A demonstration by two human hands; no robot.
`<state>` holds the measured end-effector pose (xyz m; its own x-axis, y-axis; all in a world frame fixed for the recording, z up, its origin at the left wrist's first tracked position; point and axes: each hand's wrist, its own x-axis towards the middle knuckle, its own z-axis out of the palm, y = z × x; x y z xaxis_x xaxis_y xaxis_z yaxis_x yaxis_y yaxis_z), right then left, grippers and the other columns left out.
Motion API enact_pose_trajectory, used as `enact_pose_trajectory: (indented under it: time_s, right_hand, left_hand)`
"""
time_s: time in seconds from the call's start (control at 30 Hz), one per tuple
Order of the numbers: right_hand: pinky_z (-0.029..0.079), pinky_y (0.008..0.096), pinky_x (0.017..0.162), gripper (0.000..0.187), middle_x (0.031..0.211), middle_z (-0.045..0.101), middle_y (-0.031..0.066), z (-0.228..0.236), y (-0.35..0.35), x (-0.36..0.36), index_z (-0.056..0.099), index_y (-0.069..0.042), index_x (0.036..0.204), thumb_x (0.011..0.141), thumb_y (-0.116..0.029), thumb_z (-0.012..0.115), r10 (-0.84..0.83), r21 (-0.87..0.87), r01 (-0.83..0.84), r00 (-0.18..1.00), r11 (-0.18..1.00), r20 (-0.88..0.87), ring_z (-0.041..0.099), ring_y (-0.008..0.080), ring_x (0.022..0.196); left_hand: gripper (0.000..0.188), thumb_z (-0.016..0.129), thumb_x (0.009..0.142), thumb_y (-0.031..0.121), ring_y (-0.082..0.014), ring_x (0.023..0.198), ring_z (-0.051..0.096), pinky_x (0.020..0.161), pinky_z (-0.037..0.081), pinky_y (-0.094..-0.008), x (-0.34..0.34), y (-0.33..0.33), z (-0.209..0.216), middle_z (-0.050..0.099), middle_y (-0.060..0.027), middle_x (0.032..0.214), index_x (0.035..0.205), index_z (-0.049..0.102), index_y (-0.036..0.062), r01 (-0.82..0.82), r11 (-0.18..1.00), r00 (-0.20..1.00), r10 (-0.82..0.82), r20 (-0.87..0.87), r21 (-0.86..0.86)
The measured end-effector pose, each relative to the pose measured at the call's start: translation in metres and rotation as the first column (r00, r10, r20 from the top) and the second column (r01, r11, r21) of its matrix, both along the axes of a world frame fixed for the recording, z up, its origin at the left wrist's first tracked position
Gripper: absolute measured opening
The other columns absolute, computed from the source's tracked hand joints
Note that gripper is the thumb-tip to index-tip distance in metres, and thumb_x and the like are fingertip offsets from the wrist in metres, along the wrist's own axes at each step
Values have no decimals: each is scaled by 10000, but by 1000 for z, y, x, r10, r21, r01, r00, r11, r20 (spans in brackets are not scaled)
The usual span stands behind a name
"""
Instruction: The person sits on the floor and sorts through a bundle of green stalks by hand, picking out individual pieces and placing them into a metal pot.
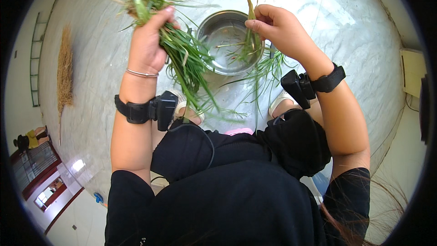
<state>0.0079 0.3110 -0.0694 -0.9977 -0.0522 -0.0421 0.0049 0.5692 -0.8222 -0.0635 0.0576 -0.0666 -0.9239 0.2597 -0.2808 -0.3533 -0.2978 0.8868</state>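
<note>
A thick bunch of long green grass-like stalks (185, 50) is gripped in my left hand (149, 48), its pale root ends up at the far left and its leaf tips hanging toward my feet. Between thumb and fingers, my right hand (284, 29) pinches a small plant (248, 7) with brownish roots at the top; its leaves hang over the metal pot (214, 69). The pot stands on the floor between my hands, with a few plant bits inside. More green stalks (266, 70) lie on the floor beside the pot's near right side, below my right hand.
A straw broom (65, 73) lies on the marble-patterned floor (100, 109) at the left, near a green ladder-like frame (35, 59). My feet in light shoes (281, 102) are close to the pot. A yellowish box (413, 73) is at the right wall.
</note>
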Motion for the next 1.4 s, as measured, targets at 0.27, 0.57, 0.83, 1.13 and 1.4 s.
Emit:
enact_pose_trajectory:
  time_s: [0.27, 0.57, 0.83, 1.13, 1.4]
  right_hand:
    - [472, 214, 607, 183, 753, 611, 26, 10, -17, 3, 587, 3, 884, 863, -177, 565, 120, -535, -38, 986, 844, 119, 559, 77, 640]
    - [474, 218, 595, 161, 752, 616, 47, 5, -21, 0, 565, 2, 881, 866, -159, 560, 139, -553, -89, 989, 828, 50, 591, 95, 643]
    - [467, 214, 547, 165, 704, 606, 51, 6, -28, 4, 557, -1, 854, 882, -160, 522, 123, -568, -68, 991, 820, 59, 590, 96, 605]
    - [449, 225, 512, 189, 654, 608, 48, 8, -4, -13, 582, -10, 850, 877, -181, 506, -115, -368, 89, 992, 926, -49, 554, 86, 534]
    - [461, 308, 536, 178, 586, 573, 117, -12, -5, -14, 591, -7, 758, 796, -168, 527, -231, -69, 223, 960, 972, -160, 564, 220, 523]
  left_hand:
    - [308, 611, 808, 160, -117, 660, 527, 640, 458, -245, 44, 40, -5, 539, -22, 727, 1037, 555, -39, 250, 968, 961, -250, 120, 18]
    - [215, 636, 808, 150, -132, 775, 590, 701, 494, -261, 48, 41, -4, 611, -52, 845, 950, 599, -7, 212, 977, 967, -215, 138, 36]
    - [174, 642, 786, 100, -92, 778, 546, 707, 443, -232, 56, 42, -2, 596, -6, 845, 931, 598, 15, 255, 966, 966, -253, 45, -44]
    - [138, 670, 758, 95, -76, 696, 501, 629, 410, -219, 57, 33, -1, 531, 16, 754, 820, 556, 49, 377, 907, 925, -379, 23, -188]
    - [152, 671, 758, 114, -70, 684, 482, 606, 399, -216, 55, 28, -5, 520, 27, 751, 823, 554, 42, 377, 893, 924, -381, 33, -248]
